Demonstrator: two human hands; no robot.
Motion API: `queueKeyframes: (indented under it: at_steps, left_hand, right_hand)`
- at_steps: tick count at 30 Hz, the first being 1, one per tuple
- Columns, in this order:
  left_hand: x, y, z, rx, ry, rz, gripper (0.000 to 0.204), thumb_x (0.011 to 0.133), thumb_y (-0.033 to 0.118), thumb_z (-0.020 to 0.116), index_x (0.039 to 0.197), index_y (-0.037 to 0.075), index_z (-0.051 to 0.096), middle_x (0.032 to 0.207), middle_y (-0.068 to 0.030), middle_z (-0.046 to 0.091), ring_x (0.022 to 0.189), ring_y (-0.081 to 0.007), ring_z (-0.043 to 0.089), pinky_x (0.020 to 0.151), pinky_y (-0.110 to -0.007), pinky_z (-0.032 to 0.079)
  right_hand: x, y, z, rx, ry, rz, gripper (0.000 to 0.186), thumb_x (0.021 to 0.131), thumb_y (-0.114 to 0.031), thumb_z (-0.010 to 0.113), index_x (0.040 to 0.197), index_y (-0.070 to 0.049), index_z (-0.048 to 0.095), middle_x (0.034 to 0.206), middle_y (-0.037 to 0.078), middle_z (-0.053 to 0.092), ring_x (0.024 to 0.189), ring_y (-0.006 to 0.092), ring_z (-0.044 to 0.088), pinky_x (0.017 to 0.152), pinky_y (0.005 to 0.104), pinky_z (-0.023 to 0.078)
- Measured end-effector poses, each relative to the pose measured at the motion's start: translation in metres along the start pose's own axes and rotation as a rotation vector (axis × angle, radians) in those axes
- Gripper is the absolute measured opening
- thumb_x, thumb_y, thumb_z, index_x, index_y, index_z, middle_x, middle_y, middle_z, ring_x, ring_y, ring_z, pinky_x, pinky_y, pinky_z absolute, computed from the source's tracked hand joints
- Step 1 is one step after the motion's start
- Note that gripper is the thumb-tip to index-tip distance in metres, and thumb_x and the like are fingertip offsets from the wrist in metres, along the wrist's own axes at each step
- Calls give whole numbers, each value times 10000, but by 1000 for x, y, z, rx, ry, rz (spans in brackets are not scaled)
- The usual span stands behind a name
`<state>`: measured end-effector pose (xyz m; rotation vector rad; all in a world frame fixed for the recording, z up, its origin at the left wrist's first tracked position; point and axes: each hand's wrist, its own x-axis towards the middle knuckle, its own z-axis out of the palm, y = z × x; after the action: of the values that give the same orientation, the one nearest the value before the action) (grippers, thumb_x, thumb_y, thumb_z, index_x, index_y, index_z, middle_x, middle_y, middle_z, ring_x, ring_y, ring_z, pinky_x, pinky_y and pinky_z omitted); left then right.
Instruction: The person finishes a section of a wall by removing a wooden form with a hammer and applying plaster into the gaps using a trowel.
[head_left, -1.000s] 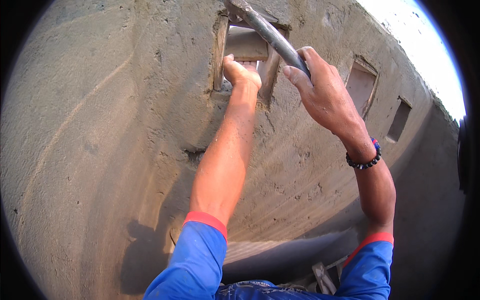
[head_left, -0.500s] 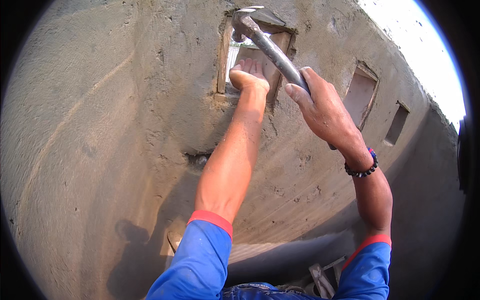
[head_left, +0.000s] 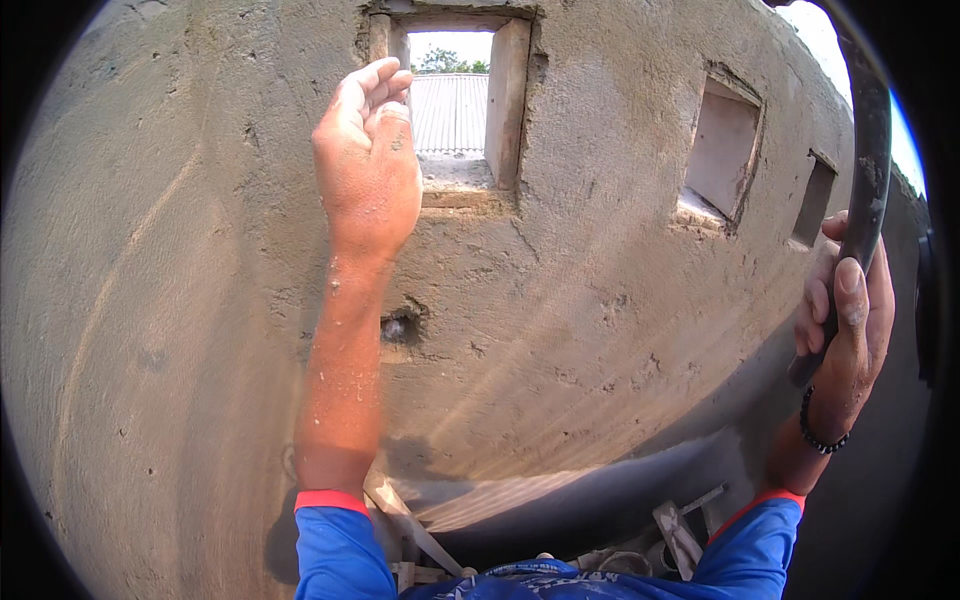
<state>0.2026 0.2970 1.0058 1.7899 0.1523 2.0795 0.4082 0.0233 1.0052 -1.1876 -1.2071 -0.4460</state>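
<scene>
My left hand (head_left: 368, 170) is raised in front of the left side of a square wall opening, its fingers stretched out and nothing in it. Wooden boards line that opening; the right board (head_left: 508, 105) stands slightly slanted. My right hand (head_left: 852, 310), far to the right, is wrapped round the dark handle of a hammer (head_left: 866, 150). The handle points upward, and the hammer's head is cut off at the top edge of the view. White dust clings to both hands.
The rough grey plastered wall (head_left: 600, 290) has a second framed opening (head_left: 722, 145) and a narrower one (head_left: 815, 200) further right. A small broken hole (head_left: 400, 327) sits below the first. Wooden pieces (head_left: 678, 540) lie low down. Corrugated roofing (head_left: 450, 112) shows outside.
My left hand has come out of the opening and moved left. My right hand has swung the hammer away to the right. More of the outside now shows through the opening.
</scene>
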Motion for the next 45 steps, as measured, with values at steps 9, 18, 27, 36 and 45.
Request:
queueKeyframes:
  at_steps: [9, 18, 27, 36, 45]
  left_hand:
    - [53, -22, 21, 956, -650, -150, 345, 929, 21, 427, 1218, -72, 593, 1149, -212, 661, 1093, -309, 632, 982, -386, 479]
    - [85, -119, 31, 1280, -979, -298, 392, 924, 184, 542, 1275, 14, 579, 1273, -246, 593, 1218, -353, 560, 985, -416, 461]
    - [87, -144, 13, 1427, -1213, -262, 426, 854, 252, 619, 1236, 62, 632, 1238, -212, 629, 1146, -352, 601, 950, -402, 469]
    - [69, -89, 31, 1107, -1010, -219, 341, 878, 44, 534, 1207, -2, 613, 1176, -211, 660, 1083, -289, 630, 914, -392, 480]
    - [50, -43, 47, 204, -330, -626, 375, 1040, 156, 380, 1335, -50, 486, 1254, -249, 581, 1155, -329, 595, 985, -392, 511]
  right_hand:
    - [-18, 54, -56, 112, 71, 30, 624, 914, -505, 583, 1187, 49, 487, 588, -26, 410, 420, 23, 355, 378, 176, 271]
    - [-39, 108, -96, 255, 101, 103, 658, 861, -541, 644, 1117, 44, 486, 570, -9, 445, 420, 25, 366, 377, 181, 282]
    - [-54, 158, -129, 351, 7, 307, 681, 797, -547, 709, 1077, 29, 477, 566, -10, 449, 418, 37, 378, 370, 187, 292]
    - [-62, 175, -128, 312, -95, 328, 679, 845, -558, 660, 1085, 44, 460, 577, -9, 431, 414, 37, 380, 367, 188, 299]
    - [-72, 146, -87, 373, -208, 349, 652, 845, -506, 679, 1097, 52, 455, 593, 7, 451, 416, 53, 393, 376, 203, 320]
